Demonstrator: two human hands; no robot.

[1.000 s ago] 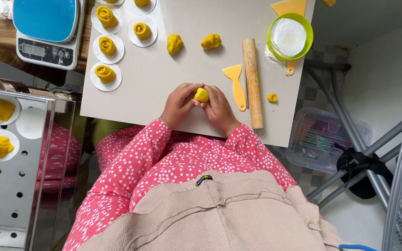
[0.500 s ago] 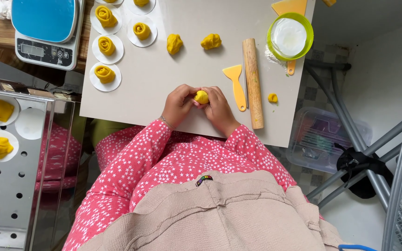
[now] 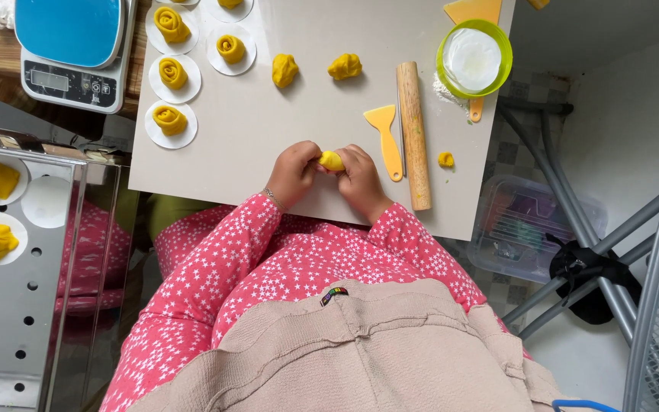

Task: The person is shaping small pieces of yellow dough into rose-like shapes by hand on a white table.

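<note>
My left hand point(image 3: 293, 172) and right hand point(image 3: 360, 177) pinch a dough piece point(image 3: 332, 160) between them; it looks soft, best held lightly by its sides.

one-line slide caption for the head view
Left hand and right hand pinch a small yellow dough piece beside a yellow plastic scraper and wooden rolling pin.
</note>
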